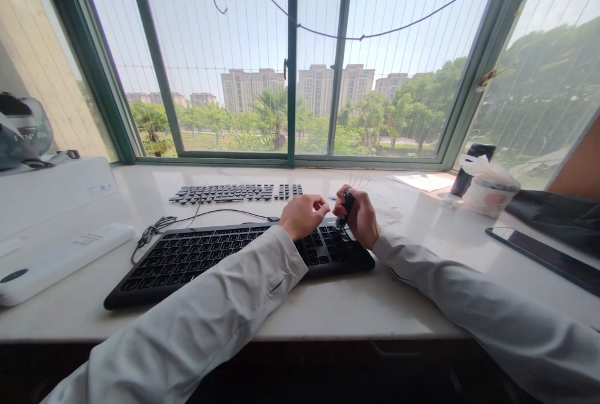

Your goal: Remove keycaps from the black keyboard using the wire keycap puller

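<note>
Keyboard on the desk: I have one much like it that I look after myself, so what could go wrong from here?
The loose keys behind the keyboard lie in rows, so a bump could muddle their order. The cable runs between the two; a tug on it might sweep some keys aside. The right hand holds a small dark tool over the keyboard's right end, where a slip could perhaps scratch it.

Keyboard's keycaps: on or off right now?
Off across most of what shows: the keyboard has bare key sockets, and loose keycaps lie in rows behind it. Under the left sleeve, cannot tell.
</note>
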The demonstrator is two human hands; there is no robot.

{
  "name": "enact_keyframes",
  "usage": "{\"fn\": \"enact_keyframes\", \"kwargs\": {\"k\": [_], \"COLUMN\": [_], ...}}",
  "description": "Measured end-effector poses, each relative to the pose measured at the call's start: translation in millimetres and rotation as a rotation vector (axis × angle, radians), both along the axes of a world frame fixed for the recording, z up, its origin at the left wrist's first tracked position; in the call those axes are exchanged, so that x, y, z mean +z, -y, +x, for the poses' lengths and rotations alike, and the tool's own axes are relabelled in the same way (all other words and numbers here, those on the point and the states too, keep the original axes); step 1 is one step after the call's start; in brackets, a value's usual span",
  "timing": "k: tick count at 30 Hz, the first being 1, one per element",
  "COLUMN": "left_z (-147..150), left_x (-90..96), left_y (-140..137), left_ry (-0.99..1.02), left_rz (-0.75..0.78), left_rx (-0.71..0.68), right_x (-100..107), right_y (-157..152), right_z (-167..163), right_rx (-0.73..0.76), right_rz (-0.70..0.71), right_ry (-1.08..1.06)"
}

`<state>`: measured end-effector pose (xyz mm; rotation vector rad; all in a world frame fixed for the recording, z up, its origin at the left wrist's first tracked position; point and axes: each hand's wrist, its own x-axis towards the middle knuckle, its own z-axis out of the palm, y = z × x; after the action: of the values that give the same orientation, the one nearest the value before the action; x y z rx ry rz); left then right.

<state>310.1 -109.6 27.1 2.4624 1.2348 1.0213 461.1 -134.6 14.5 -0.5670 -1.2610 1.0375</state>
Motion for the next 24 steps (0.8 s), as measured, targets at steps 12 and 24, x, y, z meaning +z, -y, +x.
{"fn": "enact_keyframes", "kwargs": {"k": [12, 24], "left_z": [-0.2, 0.3], "left_x": [0.7, -0.5], "left_y": [1.6, 1.4], "left_ry": [-0.011, -0.038], "left_rz": [-0.001, 0.002], "left_rx": [-0.012, -0.009], "right_x": [-5.7, 13.5], "right_y": [-6.7, 3.3], "right_z": [6.3, -2.1], "right_rx": [-0.041, 0.016], "right_rz": [0.065, -0.093], "right_ry": [0.037, -0.051]}}
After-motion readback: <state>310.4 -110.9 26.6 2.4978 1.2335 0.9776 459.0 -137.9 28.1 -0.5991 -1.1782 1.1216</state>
